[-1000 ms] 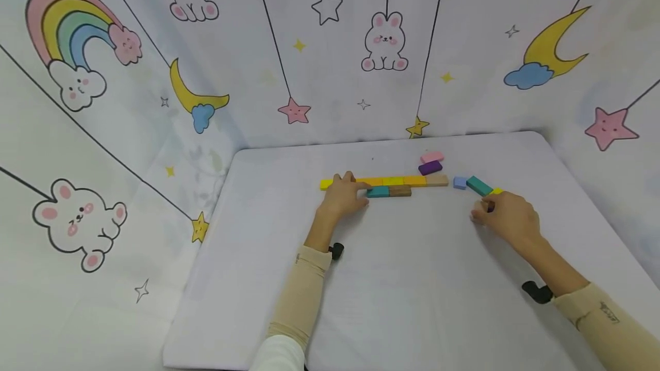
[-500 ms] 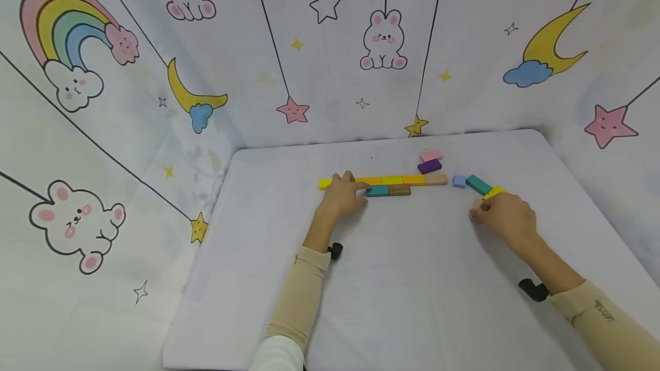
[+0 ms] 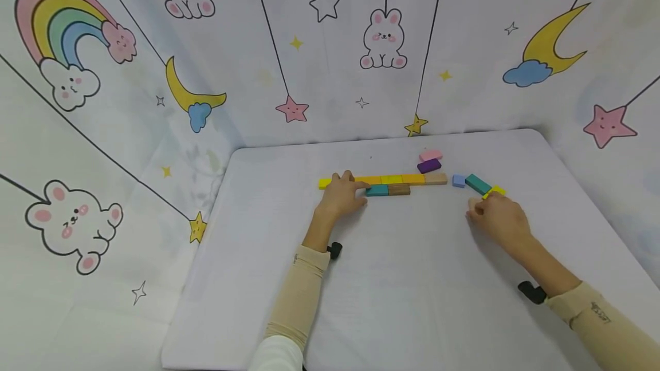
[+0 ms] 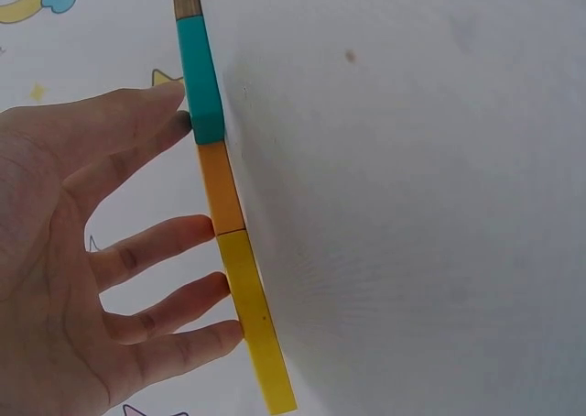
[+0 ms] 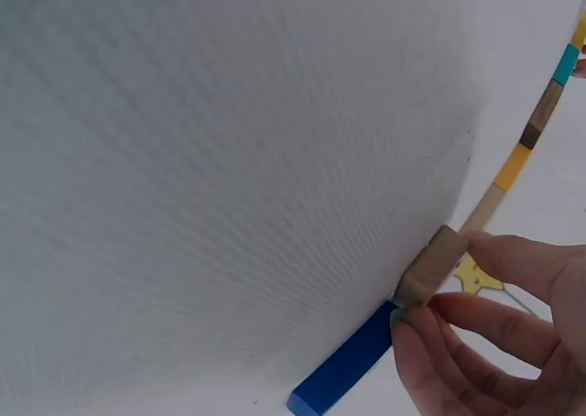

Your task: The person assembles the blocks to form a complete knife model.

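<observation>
My left hand (image 3: 340, 196) rests at a row of yellow and orange blocks (image 3: 392, 180) on the table. In the left wrist view, its thumb and index finger touch a teal block (image 4: 201, 82); the other fingers, fairly straight, touch an orange block (image 4: 222, 187) and a yellow block (image 4: 258, 320). A brown wooden block (image 3: 399, 189) adjoins the teal one. My right hand (image 3: 500, 222) pinches a plain wooden block (image 5: 432, 265) between thumb and fingers. Beside those fingertips lies a dark blue block (image 5: 343, 361), hidden in the head view.
A pale wooden block (image 3: 436, 179) ends the long row. Behind it lie a pink block (image 3: 431, 156) and a purple block (image 3: 429, 166). A light blue block (image 3: 458, 180), a green block (image 3: 478, 184) and a yellow block (image 3: 496, 190) lie near the right hand.
My right hand has shifted slightly left with the wooden block, and more of the yellow block behind it shows. The left hand stays in place at the row.
</observation>
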`<move>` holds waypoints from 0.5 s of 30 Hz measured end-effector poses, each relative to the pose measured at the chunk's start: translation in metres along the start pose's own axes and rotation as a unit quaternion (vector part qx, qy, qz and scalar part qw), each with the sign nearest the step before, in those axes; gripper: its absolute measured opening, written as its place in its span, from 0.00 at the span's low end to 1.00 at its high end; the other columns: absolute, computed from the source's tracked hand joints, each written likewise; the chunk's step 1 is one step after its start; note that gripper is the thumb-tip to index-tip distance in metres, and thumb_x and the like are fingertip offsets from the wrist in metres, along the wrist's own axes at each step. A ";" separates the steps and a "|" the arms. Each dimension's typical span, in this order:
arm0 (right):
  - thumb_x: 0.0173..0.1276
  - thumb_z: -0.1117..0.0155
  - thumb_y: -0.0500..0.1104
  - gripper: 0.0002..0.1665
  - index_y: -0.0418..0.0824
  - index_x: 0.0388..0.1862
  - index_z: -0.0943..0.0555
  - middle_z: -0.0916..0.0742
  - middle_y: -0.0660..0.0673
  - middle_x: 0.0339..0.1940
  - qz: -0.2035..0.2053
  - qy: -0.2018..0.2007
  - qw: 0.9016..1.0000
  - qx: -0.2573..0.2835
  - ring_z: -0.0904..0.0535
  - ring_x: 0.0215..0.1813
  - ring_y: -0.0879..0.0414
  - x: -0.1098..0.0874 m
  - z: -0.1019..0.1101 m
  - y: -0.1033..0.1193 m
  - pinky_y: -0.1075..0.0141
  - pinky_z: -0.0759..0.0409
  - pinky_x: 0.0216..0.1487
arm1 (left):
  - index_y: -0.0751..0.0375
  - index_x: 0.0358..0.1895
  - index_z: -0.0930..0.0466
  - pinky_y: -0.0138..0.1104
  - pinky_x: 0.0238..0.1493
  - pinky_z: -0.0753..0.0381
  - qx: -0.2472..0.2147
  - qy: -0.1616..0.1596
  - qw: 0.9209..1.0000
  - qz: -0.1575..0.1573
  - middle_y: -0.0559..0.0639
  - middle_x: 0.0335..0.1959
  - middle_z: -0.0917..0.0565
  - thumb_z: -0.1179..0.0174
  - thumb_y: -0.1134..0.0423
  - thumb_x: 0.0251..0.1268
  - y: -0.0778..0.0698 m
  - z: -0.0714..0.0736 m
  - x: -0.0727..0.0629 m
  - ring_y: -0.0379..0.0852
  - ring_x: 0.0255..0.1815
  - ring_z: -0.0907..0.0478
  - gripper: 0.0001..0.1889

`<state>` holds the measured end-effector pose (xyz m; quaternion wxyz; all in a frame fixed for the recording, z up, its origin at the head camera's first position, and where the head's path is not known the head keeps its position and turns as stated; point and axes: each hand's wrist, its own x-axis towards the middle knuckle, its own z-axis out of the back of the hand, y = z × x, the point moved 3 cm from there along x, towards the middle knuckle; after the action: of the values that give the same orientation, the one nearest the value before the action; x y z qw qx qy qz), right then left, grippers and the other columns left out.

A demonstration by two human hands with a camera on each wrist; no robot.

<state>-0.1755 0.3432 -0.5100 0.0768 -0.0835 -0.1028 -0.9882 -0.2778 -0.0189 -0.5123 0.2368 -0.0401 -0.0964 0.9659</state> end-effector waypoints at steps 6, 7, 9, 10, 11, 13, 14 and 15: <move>0.62 0.21 0.42 0.15 0.28 0.36 0.10 0.16 0.36 0.30 0.041 -0.020 0.999 0.006 0.18 0.31 0.47 0.001 -0.005 0.005 0.52 0.17 0.29 | 0.36 0.69 0.19 0.39 0.46 0.23 0.005 0.000 1.000 -0.002 0.54 0.57 0.24 0.36 0.46 0.73 0.003 -0.001 0.001 0.52 0.51 0.31 0.23; 0.62 0.21 0.42 0.16 0.28 0.37 0.11 0.16 0.35 0.32 0.042 -0.020 0.999 0.009 0.18 0.32 0.46 0.002 -0.006 0.007 0.52 0.16 0.30 | 0.36 0.69 0.19 0.39 0.46 0.23 0.007 0.000 1.000 -0.003 0.53 0.57 0.24 0.36 0.45 0.73 0.003 -0.002 0.001 0.52 0.51 0.31 0.23; 0.62 0.22 0.40 0.15 0.26 0.37 0.11 0.16 0.34 0.33 0.042 -0.022 0.999 0.017 0.17 0.32 0.46 0.003 -0.006 0.010 0.53 0.16 0.29 | 0.35 0.69 0.19 0.39 0.45 0.23 0.011 -0.001 1.000 -0.004 0.53 0.57 0.24 0.36 0.45 0.73 0.004 -0.002 0.001 0.52 0.51 0.30 0.23; 0.63 0.23 0.39 0.15 0.25 0.38 0.11 0.16 0.33 0.34 0.040 -0.022 0.999 0.023 0.18 0.32 0.46 0.003 -0.006 0.011 0.54 0.16 0.28 | 0.35 0.69 0.19 0.39 0.45 0.22 0.013 -0.001 1.000 -0.005 0.53 0.57 0.24 0.36 0.45 0.73 0.003 -0.002 0.002 0.52 0.51 0.30 0.23; 0.63 0.23 0.39 0.16 0.24 0.39 0.11 0.16 0.33 0.34 0.039 -0.022 0.999 0.027 0.18 0.31 0.46 0.004 -0.006 0.012 0.54 0.17 0.27 | 0.34 0.69 0.20 0.39 0.44 0.22 0.016 -0.001 1.000 -0.006 0.53 0.57 0.25 0.36 0.44 0.73 0.003 -0.002 0.002 0.52 0.51 0.30 0.23; 0.63 0.24 0.38 0.16 0.22 0.40 0.12 0.16 0.32 0.34 0.037 -0.019 0.999 0.034 0.19 0.30 0.47 0.005 -0.005 0.015 0.55 0.17 0.25 | 0.34 0.69 0.20 0.39 0.44 0.22 0.018 0.000 1.000 -0.006 0.53 0.57 0.25 0.36 0.44 0.73 0.002 -0.002 0.002 0.52 0.51 0.30 0.23; 0.63 0.24 0.37 0.17 0.22 0.41 0.12 0.17 0.32 0.33 0.038 -0.019 0.998 0.035 0.19 0.29 0.48 0.006 -0.005 0.016 0.56 0.17 0.24 | 0.33 0.69 0.20 0.39 0.44 0.22 0.018 0.000 1.000 -0.005 0.53 0.57 0.25 0.36 0.44 0.73 0.002 -0.002 0.001 0.52 0.51 0.30 0.23; 0.63 0.24 0.37 0.17 0.22 0.42 0.12 0.17 0.32 0.33 0.039 -0.016 0.998 0.036 0.19 0.29 0.48 0.007 -0.006 0.016 0.56 0.17 0.24 | 0.33 0.69 0.20 0.39 0.44 0.22 0.019 0.000 1.000 -0.005 0.53 0.57 0.24 0.36 0.44 0.73 0.002 -0.001 0.001 0.52 0.51 0.30 0.23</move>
<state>-0.1801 0.3251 -0.5113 0.1164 -0.1004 -0.1360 -0.9787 -0.2799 -0.0201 -0.5142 0.2424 -0.0349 -0.0782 0.9664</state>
